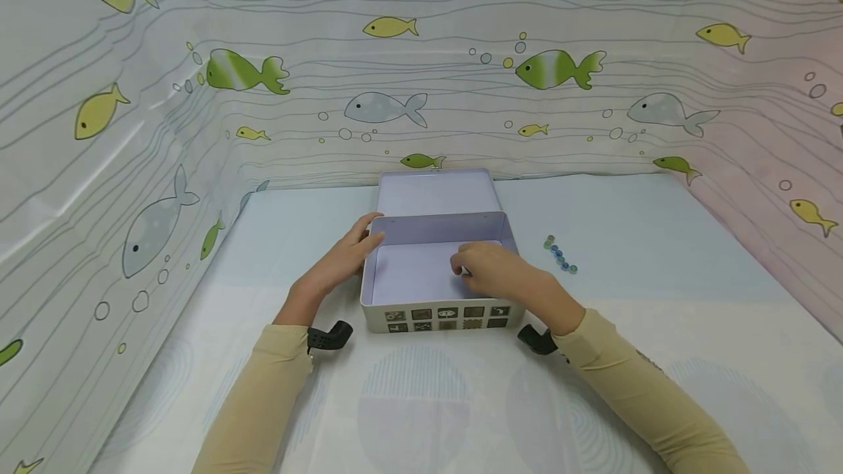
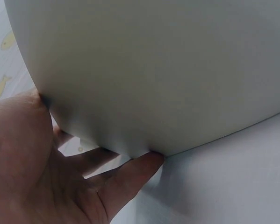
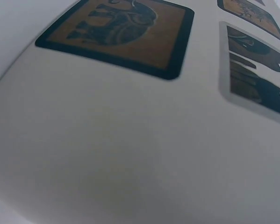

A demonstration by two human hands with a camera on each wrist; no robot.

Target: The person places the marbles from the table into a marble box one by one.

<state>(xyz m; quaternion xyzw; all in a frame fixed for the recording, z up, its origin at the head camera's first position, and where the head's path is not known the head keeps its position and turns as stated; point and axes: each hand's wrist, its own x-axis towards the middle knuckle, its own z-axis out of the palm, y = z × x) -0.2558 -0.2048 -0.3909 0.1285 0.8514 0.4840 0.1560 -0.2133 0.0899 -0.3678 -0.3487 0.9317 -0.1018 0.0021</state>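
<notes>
A white tin box (image 1: 441, 317) with small dark square pictures on its front stands with its hinged lid (image 1: 437, 192) tipped back. My left hand (image 1: 342, 258) holds its left wall, thumb over the rim; in the left wrist view that hand's fingers (image 2: 130, 179) press against the lower edge of the pale wall (image 2: 168, 84). Over the right part of the box, my right hand (image 1: 497, 269) reaches inside with fingers curled downward. Whether anything is between those fingers is hidden. The right wrist view shows only the box front with an elephant picture (image 3: 121, 28).
To the right of the box, several blue and green glass marbles (image 1: 560, 256) lie in a slanting row on the pale tabletop (image 1: 632, 240). A fish-patterned sheet (image 1: 296, 137) rises behind and along both sides.
</notes>
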